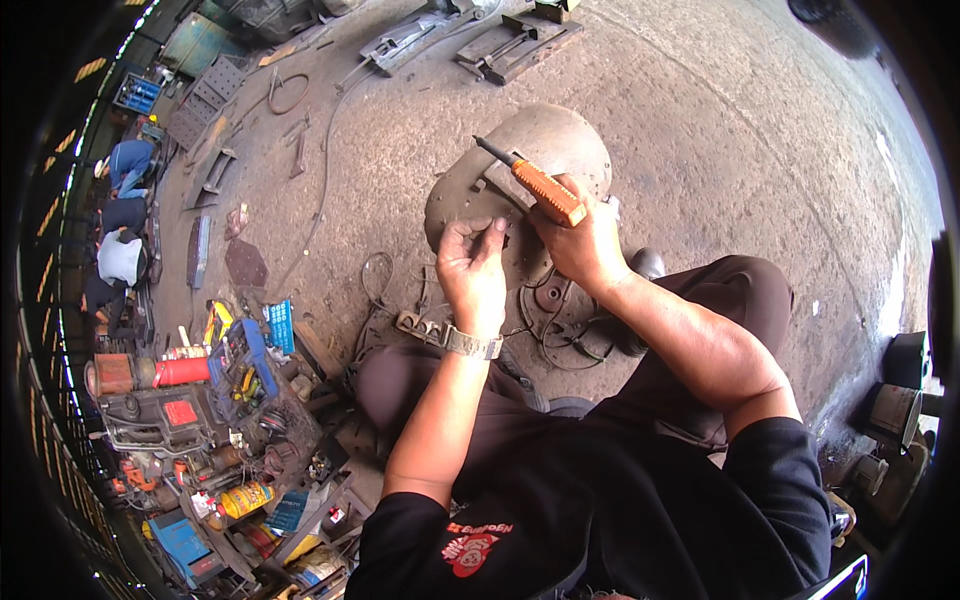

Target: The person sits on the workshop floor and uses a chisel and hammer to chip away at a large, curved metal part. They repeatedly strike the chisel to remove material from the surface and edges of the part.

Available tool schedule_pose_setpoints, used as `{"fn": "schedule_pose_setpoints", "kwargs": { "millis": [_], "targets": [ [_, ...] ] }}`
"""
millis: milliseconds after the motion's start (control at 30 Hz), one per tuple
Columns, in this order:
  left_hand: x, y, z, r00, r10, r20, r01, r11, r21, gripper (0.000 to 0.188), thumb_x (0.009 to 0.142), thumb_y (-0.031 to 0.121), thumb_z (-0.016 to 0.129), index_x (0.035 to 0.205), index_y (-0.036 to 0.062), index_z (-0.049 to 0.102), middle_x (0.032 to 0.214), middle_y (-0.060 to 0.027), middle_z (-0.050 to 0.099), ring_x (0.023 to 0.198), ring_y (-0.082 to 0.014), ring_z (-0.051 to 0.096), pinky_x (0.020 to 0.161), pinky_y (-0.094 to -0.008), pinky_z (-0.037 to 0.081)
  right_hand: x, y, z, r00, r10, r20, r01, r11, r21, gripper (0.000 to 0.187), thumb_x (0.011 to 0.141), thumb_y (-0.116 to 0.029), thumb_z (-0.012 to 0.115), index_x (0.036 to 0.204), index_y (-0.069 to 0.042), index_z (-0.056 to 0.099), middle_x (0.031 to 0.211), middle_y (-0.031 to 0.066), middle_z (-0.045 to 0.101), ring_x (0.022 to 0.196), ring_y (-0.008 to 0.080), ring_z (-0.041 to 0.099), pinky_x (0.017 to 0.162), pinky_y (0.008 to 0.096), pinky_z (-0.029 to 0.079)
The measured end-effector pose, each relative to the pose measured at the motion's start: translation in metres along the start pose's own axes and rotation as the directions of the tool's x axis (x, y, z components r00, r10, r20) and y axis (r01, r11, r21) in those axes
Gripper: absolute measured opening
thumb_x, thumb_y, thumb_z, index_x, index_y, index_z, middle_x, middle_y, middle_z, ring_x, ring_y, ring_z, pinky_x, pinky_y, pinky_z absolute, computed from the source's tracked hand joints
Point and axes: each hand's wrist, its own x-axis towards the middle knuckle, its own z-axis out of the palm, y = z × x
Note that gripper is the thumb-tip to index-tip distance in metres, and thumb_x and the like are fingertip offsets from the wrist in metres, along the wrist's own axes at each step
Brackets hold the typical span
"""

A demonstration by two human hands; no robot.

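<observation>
**Screwdriver held over a metal plate**

The right hand (580,240) is closed around an orange-handled screwdriver with a dark shaft (530,182), tip pointing up-left over a round grey metal plate (560,140) on the concrete floor (740,120). The left hand (472,270) pinches something too small to identify, just beside the plate.

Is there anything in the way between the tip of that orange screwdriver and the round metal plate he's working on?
Nothing visible: the orange-handled screwdriver in the right hand points freely over the round metal plate.

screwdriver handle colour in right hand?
Orange, with a dark shaft; the screwdriver in the right hand shows best in the head view.
</observation>
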Motion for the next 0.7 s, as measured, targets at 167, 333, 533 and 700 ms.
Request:
{"fn": "schedule_pose_setpoints", "kwargs": {
  "millis": [167,333,533,700],
  "targets": [
    [-0.001,-0.001,0.001,0.999,-0.042,-0.025,0.039,0.993,-0.112,0.013,0.093,-0.003,0.071,0.100,0.0048,0.064,0.087,0.0021,0.063,0.076,-0.0046,0.055,0.069,-0.0206,0.044,0.002,0.009,0.004,0.999,-0.034,-0.010,0.034,0.999,-0.017,0.028,0.089,-0.019,0.073,0.111,-0.007,0.060,0.088,0.0202,0.069,0.086,0.0387,0.071,0.072,0.0423,0.054],
    [-0.001,0.011,0.007,0.994,-0.062,-0.090,0.046,0.985,-0.166,0.021,0.093,-0.007,0.067,0.112,0.0023,0.065,0.110,-0.0083,0.068,0.095,-0.0121,0.064,0.084,-0.0261,0.052,0.003,0.000,0.007,0.998,-0.063,-0.020,0.062,0.997,-0.041,0.024,0.089,-0.014,0.072,0.108,-0.004,0.062,0.092,0.0245,0.070,0.090,0.0433,0.070,0.076,0.0473,0.056],
    [0.005,0.025,-0.001,0.987,-0.155,-0.033,0.150,0.982,-0.113,0.036,0.098,-0.001,0.063,0.134,-0.0012,0.060,0.125,-0.0123,0.067,0.107,-0.0147,0.064,0.094,-0.0277,0.052,0.004,0.003,0.009,0.994,-0.106,-0.008,0.105,0.994,-0.043,0.026,0.088,-0.014,0.072,0.110,-0.004,0.062,0.093,0.0245,0.070,0.091,0.0440,0.069,0.077,0.0470,0.056],
    [0.005,0.020,-0.013,0.958,-0.288,0.020,0.288,0.950,-0.124,0.033,0.097,0.000,0.064,0.130,-0.0044,0.062,0.121,-0.0110,0.068,0.108,-0.0153,0.064,0.098,-0.0287,0.051,0.003,0.008,0.012,0.987,-0.163,-0.018,0.162,0.986,-0.030,0.026,0.089,-0.015,0.071,0.110,-0.004,0.062,0.095,0.0247,0.070,0.093,0.0435,0.069,0.079,0.0470,0.055]
  ]
}}
